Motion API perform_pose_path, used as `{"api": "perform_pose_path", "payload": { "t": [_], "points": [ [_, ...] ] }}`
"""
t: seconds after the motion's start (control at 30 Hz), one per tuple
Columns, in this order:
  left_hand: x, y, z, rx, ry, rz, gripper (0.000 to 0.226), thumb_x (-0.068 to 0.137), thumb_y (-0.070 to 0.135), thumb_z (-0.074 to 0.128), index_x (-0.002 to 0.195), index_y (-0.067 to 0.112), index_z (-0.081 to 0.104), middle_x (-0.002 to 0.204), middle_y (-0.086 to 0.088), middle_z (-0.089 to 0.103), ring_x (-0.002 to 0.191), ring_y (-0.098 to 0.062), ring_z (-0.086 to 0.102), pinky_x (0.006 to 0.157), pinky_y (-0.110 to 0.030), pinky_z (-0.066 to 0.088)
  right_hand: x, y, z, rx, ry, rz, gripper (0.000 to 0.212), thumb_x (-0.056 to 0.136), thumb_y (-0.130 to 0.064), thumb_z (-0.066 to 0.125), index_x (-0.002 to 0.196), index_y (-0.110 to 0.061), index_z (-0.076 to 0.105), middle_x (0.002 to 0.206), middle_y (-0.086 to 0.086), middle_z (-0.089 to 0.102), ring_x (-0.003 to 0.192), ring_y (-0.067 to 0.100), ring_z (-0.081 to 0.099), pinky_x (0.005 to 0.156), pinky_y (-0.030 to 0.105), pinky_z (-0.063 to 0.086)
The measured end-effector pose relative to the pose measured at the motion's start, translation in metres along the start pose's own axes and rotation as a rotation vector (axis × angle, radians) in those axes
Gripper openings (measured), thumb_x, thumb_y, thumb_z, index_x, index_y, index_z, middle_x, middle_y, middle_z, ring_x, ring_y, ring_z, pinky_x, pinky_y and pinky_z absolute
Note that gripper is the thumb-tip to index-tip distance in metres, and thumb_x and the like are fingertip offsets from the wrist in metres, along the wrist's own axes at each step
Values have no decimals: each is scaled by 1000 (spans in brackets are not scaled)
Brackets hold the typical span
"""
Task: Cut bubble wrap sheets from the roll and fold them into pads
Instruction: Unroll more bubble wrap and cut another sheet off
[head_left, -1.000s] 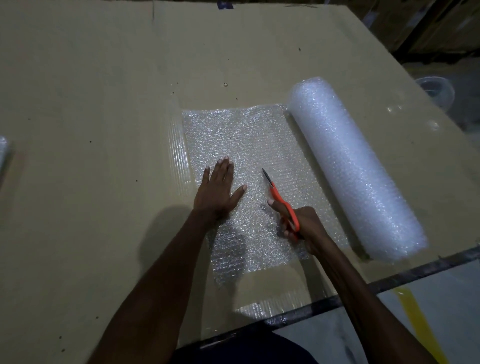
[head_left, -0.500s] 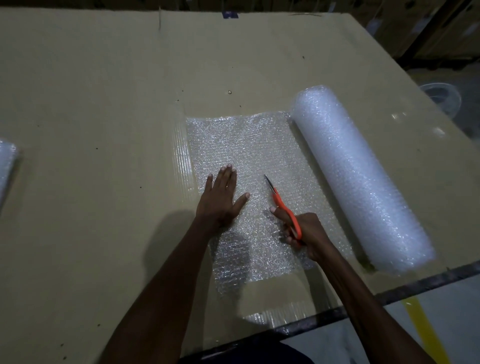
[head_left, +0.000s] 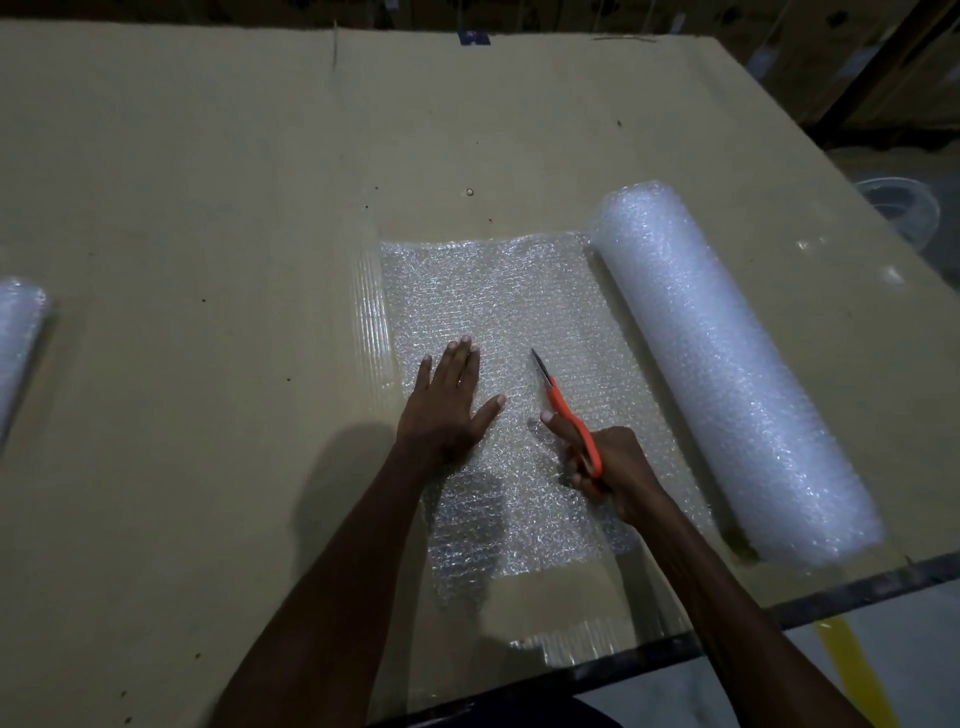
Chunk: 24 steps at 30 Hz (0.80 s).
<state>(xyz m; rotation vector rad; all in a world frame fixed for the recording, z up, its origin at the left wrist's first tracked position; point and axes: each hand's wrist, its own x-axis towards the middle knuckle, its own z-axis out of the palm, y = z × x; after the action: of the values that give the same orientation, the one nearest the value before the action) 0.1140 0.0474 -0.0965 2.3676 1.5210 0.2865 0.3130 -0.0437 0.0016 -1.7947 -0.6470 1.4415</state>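
Note:
A thick white bubble wrap roll (head_left: 727, 364) lies at the right of the cardboard-covered table (head_left: 208, 208). From it an unrolled bubble wrap sheet (head_left: 493, 291) spreads flat to the left. My left hand (head_left: 447, 405) presses flat on the sheet, fingers straight. My right hand (head_left: 613, 473) grips orange-handled scissors (head_left: 569, 415) whose blades point away from me along the sheet, between my left hand and the roll.
A second bubble wrap piece (head_left: 18, 338) shows at the left edge. The table's dark front edge (head_left: 831, 597) runs at the lower right, with grey floor and a yellow line (head_left: 852, 670) beyond. A clear plastic container (head_left: 898, 202) sits on the floor at the far right.
Both hands and the scissors keep nearly the same place on the sheet. The view has shifted slightly, so everything sits a little lower in the frame.

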Motion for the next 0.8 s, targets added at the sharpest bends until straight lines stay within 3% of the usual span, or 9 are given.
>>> {"api": "perform_pose_path", "payload": {
  "t": [0.1,0.33,0.47,0.63,0.8],
  "points": [
    [2,-1,1,15,-5,-3,80,101,63,21,161,11,6,168,-5,-4,154,-16,-7,123,-42,-8,6,-8,4,-13,0,2,45,78,-34,88,58,-1,64,50,12,57,34,16,45,35,19,35],
    [1,1,0,10,3,-6,78,103,60,25,161,12,6,168,-5,-3,154,-15,-8,122,-40,-11,13,0,0,-38,3,-12,50,73,-37,90,78,8,69,63,22,58,39,19,46,37,20,35],
    [2,0,0,34,14,6,81,100,63,20,160,9,10,168,-8,2,155,-18,-3,123,-42,-7,17,-7,6,-36,24,-6,47,74,-40,90,60,-1,67,55,15,60,37,17,50,36,19,38],
    [4,-2,1,36,-4,9,88,94,67,12,160,9,11,168,-8,2,155,-18,-3,122,-42,-9,18,-9,6,-37,24,-2,46,74,-36,91,63,1,67,55,17,60,37,19,50,36,20,37],
    [14,-6,-5,10,17,7,98,87,73,25,158,6,20,166,-11,18,153,-25,16,122,-50,9,15,0,2,16,11,0,45,74,-32,90,71,7,67,55,17,56,38,19,46,37,21,36]
  ]
}}
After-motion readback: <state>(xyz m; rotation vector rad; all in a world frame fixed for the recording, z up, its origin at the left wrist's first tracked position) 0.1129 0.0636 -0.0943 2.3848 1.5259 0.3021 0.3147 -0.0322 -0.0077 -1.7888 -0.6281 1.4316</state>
